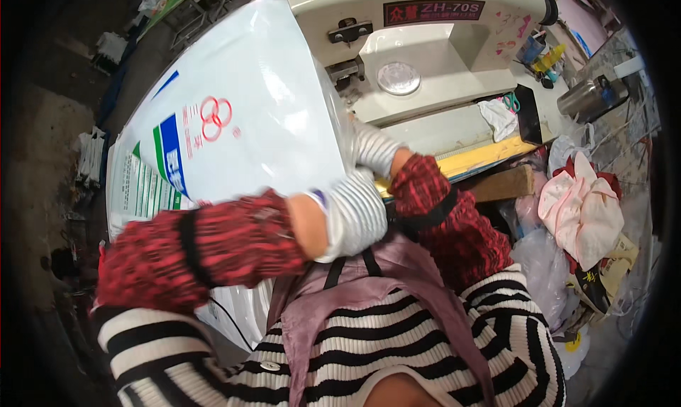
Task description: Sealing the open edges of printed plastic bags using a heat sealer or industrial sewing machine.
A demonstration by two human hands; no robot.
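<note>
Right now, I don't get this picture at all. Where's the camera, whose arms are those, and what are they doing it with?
The camera sits on a person's head and looks down, and its round lens bends straight edges. There's no robot here: those are the person's own arms, in red-and-black sleeves. The left hand and right hand wear pale striped gloves. Both are at the edge of a big white sack, but their fingers are too hidden to show how they grip it. The cream machine looks like a sewing machine. A crumpled white cloth and green-handled scissors lie on its right side.
</note>
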